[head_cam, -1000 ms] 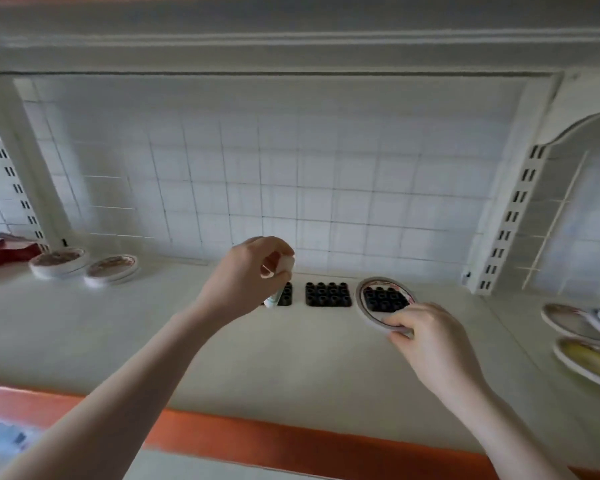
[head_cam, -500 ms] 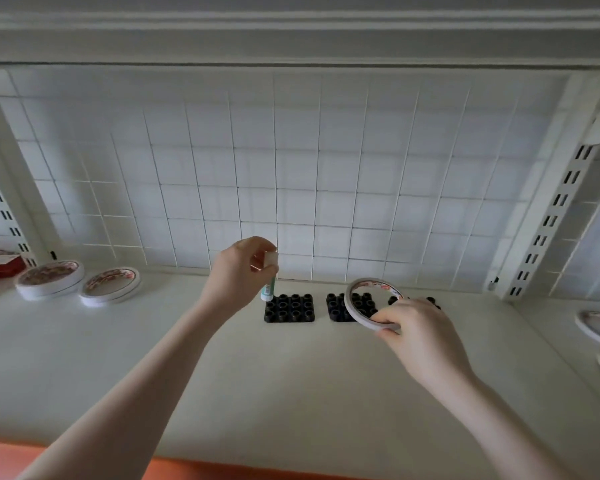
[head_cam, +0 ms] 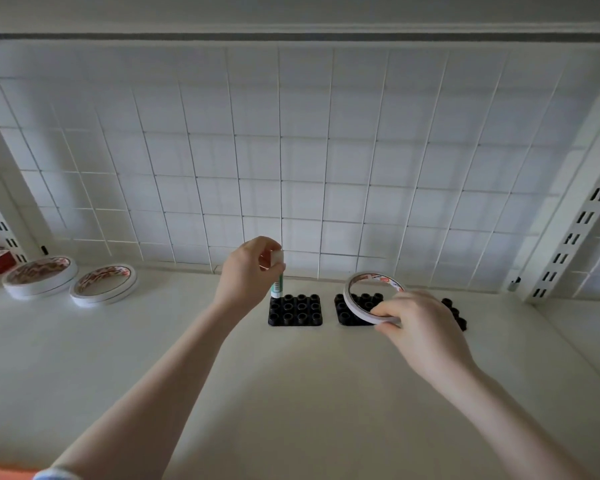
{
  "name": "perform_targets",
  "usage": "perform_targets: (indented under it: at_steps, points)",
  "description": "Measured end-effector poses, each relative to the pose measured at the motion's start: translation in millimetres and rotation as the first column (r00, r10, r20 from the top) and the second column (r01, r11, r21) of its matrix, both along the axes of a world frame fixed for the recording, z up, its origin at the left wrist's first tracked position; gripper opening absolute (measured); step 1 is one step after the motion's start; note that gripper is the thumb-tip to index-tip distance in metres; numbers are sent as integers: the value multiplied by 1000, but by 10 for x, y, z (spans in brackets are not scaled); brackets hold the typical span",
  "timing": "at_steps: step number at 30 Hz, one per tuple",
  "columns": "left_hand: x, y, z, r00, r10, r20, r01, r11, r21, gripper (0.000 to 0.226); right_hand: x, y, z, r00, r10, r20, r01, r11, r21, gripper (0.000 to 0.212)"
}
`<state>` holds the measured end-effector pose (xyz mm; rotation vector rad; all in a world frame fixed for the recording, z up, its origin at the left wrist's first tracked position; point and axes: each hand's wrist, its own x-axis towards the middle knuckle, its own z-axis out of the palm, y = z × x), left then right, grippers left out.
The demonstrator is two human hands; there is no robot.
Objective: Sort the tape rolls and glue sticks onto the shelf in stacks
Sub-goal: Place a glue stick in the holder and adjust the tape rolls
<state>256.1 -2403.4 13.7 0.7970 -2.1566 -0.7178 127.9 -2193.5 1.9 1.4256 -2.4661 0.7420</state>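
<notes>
1. Head view: left hand (head_cam: 246,271) pinches a green-and-white glue stick (head_cam: 278,279) near its cap, upright, base at the back-left socket of the left black holder tray (head_cam: 295,310).
2. Right hand (head_cam: 416,320) grips a thin tape roll (head_cam: 368,299) by its near edge, tilted up over the middle holder tray (head_cam: 352,315); a third tray (head_cam: 456,313) sits mostly hidden behind the hand.
3. Two stacks of tape rolls (head_cam: 39,276) (head_cam: 104,284) lie on the shelf (head_cam: 291,393), far left, well apart from the trays.
4. Step in hand, as I read it: seating the glue stick.
5. Next: line it up on the socket, push straight down, let go. Tape roll then likely goes to the left stacks.
</notes>
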Motion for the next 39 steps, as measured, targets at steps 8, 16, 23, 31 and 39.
perform_targets:
  at_steps: [8,16,23,31,39]
  points:
    - [24,0,-40,1000,7,7,-7,1000,-4,17,-5,-40,-25,1000,14,6,-14,1000,-2,11]
    - [30,4,-83,1000,17,22,-18,1000,9,17,12,-28,-32,1000,26,5,-26,1000,12,9]
    - [45,-13,-91,999,4,35,-5,1000,26,14,8,-31,-66,1000,25,18,-25,1000,-1,8]
    - [51,-31,-123,999,-12,41,13,1000,-6,13,26,-49,-75,999,41,28,-41,999,1,8]
    - [78,-38,-100,996,-8,83,16,995,-94,27,24,-31,24,998,67,-8,-67,997,-48,12]
